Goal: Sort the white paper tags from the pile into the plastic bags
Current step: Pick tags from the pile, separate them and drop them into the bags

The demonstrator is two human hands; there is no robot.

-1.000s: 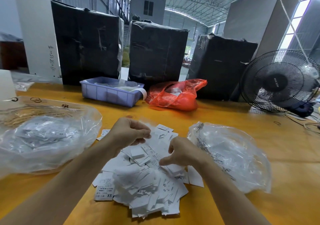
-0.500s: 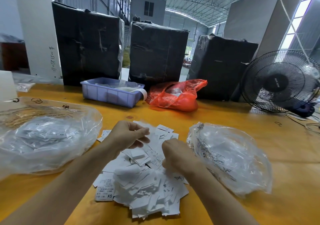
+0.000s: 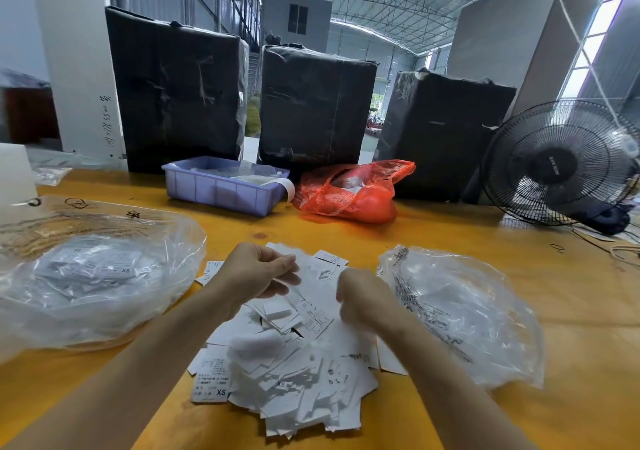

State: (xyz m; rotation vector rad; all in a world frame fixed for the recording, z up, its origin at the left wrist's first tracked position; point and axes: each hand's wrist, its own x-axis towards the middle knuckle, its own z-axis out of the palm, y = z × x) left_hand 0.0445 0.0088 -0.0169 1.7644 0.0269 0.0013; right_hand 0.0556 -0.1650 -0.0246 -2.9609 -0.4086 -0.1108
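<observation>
While my hands (image 3: 311,286) hover curled over the pile (image 3: 291,356), grip unclear, one bag (image 3: 467,314) lies just right, another (image 3: 86,276) left.

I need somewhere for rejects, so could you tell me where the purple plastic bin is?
The purple plastic bin sits at the table's far side, left of centre, before the black-wrapped boxes, with the red plastic bag on its right.

One head-worn wide-angle view looks forward and down, close over the orange wooden worktop (image 3: 450,241) filling the lower frame.
</observation>
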